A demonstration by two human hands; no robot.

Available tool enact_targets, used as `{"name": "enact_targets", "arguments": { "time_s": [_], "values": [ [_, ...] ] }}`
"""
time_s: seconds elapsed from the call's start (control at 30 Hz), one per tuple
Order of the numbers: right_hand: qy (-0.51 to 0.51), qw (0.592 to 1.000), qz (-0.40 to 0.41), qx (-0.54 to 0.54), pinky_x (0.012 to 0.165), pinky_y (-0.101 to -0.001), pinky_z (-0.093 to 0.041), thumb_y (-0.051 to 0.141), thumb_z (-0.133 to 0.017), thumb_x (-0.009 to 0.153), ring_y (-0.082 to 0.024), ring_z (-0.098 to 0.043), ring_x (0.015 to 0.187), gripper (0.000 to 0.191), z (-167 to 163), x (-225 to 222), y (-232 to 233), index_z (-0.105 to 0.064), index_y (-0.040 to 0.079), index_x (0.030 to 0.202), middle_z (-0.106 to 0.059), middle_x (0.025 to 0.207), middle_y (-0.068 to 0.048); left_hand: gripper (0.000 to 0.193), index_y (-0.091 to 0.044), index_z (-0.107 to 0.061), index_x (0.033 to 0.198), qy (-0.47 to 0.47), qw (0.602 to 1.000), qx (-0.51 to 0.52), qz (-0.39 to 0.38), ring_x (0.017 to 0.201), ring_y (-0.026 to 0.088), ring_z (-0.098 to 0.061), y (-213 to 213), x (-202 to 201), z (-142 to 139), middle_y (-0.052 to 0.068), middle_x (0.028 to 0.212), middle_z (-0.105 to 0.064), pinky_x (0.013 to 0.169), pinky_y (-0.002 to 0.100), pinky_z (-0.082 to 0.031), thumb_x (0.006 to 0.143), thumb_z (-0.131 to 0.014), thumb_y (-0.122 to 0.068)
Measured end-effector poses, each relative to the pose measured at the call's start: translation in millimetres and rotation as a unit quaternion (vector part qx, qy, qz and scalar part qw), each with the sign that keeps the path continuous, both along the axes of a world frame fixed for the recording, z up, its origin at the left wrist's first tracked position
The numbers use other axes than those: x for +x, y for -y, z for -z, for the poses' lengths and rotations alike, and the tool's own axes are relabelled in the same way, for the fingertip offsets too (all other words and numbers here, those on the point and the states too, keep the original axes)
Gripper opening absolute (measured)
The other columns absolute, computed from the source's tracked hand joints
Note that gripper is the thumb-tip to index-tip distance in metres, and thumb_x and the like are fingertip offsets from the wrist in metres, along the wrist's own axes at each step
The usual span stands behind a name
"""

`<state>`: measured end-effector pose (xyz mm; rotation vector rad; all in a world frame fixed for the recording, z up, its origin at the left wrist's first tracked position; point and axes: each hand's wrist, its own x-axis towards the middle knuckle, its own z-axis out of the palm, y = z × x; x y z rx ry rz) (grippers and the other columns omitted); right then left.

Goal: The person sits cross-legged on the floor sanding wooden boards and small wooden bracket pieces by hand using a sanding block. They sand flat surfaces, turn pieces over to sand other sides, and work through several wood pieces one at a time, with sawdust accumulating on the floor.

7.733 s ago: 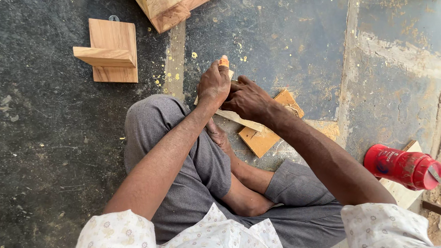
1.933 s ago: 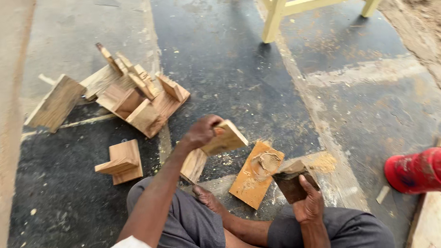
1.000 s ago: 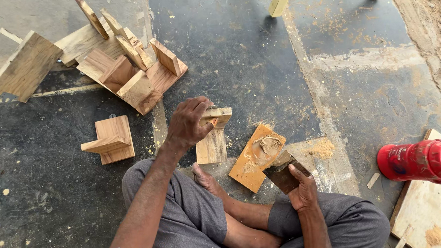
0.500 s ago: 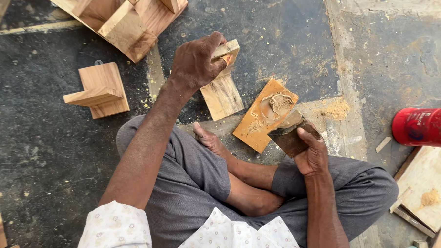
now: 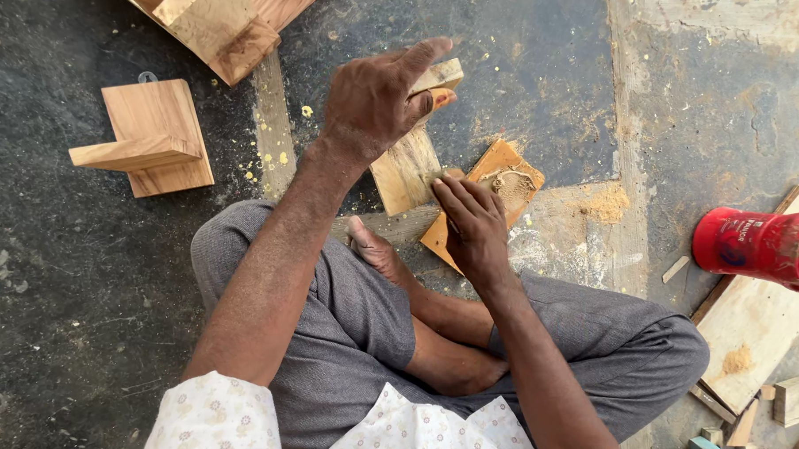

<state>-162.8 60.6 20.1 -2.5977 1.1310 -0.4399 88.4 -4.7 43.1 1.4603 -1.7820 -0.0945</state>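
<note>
The person is sitting cross-legged on the dark concrete floor (image 5: pixel 85 350), grey trousers and a pale flowered sleeve filling the bottom of the view, with a bare foot (image 5: pixel 376 250) tucked in near the middle.

Just above the foot, the right hand (image 5: pixel 473 226) is reaching toward twelve o'clock with its fingers curled and pressing against the lower right edge of the wooden piece (image 5: pixel 406 167). Whether those fingers are pinching something small is hidden, so I cannot tell what, if anything, they are gripping. Under that hand, touching the wooden piece at its four o'clock side, a flat orange-brown board (image 5: pixel 504 181) is lying on the floor with a smear of sawdust paste on it.

Farther up, the left hand (image 5: pixel 376 106) is clasping the top of the wooden piece, thumb and fingers wrapped around its short cross block, holding it steady and tilted on the floor at the centre of the view.

At three o'clock from the hands, well apart, a red plastic bottle (image 5: pixel 759 246) is lying on its side, resting on the end of a pale plank (image 5: pixel 753 345). At nine o'clock from the left hand, a finished wooden bracket (image 5: pixel 149 140) is sitting alone on the floor. At eleven o'clock, at the top edge, a stack of wood pieces (image 5: pixel 224 27) is partly showing.
</note>
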Motion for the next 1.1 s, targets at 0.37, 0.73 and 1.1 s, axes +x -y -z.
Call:
{"name": "enact_targets", "arguments": {
  "time_s": [0.37, 0.73, 1.1],
  "values": [
    [-0.318, 0.940, -0.125, 0.017, 0.097, -0.0406, -0.042, 0.005, -0.054, 0.090, -0.020, -0.060, 0.119, 0.050, -41.5, -10.6, 33.2, -0.063, 0.023, 0.135, -0.066, 0.137, 0.001, 0.040, -0.014, -0.067, 0.114, -0.047, 0.998, 0.037, 0.013, 0.077, 0.019, -0.076, -3.1, -9.4, -11.9, 0.003, 0.094, -0.078, 0.064, 0.036, -0.060, 0.090, -0.081, -0.042],
    [-0.395, 0.896, -0.151, 0.134, 0.092, -0.0342, -0.044, 0.012, -0.057, 0.101, -0.016, -0.063, 0.101, 0.033, -35.9, 24.2, 44.1, -0.072, 0.025, 0.127, -0.077, 0.111, 0.004, 0.039, -0.014, -0.067, 0.115, -0.029, 0.999, 0.034, 0.005, 0.073, 0.017, -0.074, 2.5, -12.2, 4.8, 0.004, 0.091, -0.079, 0.059, 0.033, -0.059, 0.090, -0.086, -0.037],
    [-0.193, 0.941, 0.186, 0.205, 0.090, -0.0406, -0.054, 0.019, -0.064, 0.102, -0.024, -0.070, 0.094, 0.026, -27.1, -106.2, 49.0, -0.075, 0.017, 0.125, -0.076, 0.107, -0.015, 0.040, -0.013, -0.066, 0.117, -0.035, 0.999, -0.039, 0.008, 0.076, 0.014, -0.076, 11.1, -4.8, 12.1, 0.003, 0.093, -0.079, 0.060, 0.029, -0.060, 0.093, -0.086, -0.038]
  ]
}}
